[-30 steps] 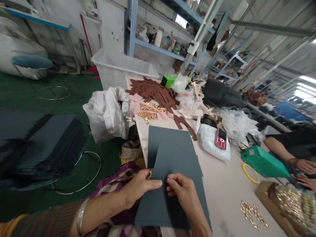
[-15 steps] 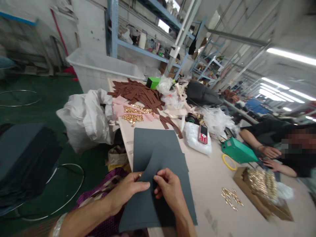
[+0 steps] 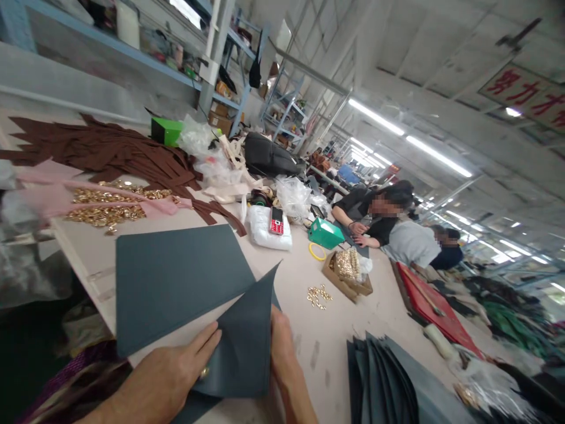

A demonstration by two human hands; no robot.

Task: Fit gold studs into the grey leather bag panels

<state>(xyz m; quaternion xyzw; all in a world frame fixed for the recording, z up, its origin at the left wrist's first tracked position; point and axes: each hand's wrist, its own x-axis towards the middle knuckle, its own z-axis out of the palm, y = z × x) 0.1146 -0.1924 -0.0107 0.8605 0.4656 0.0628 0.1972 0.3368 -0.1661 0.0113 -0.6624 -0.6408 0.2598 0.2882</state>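
At the far left, a purple patterned cloth (image 3: 75, 377) lies below the edge of the desk (image 3: 318, 341). On the desk, pink strips (image 3: 53, 197) lie across a spread of gold studs (image 3: 106, 211), and brown strips (image 3: 101, 147) are heaped just behind them.

The lower grey panel (image 3: 172, 282) lies flat on the desk, in front of these strips. The held grey panel (image 3: 233, 353) sits over its near right edge, with one corner raised to a point.

The left hand (image 3: 154, 383) lies at the lower edge of the view, fingers extended and not clenched. Its fingertips are against the held grey panel, beside a single gold stud (image 3: 203, 372). Whether this hand is grasping the panel cannot be determined.

The right hand (image 3: 282, 365) is partly hidden behind the raised flap and grasps the held grey panel.

Farther along the desk stand a green box (image 3: 165, 131), a black bag (image 3: 265, 156), and a red mobile phone (image 3: 276, 221) on a white packet (image 3: 265, 231). Next come a yellow ring (image 3: 316, 251), a teal box (image 3: 325, 232), loose gold rivets (image 3: 318, 296), and a cardboard tray of gold rivets (image 3: 346, 272).

Beyond these, a co-worker's hands (image 3: 359, 232) rest on the desk just beside the teal box. A second co-worker in a grey top (image 3: 410, 244) sits to the right, near a red board (image 3: 426, 303). A stack of grey panels (image 3: 379, 383) stands at the lower right.
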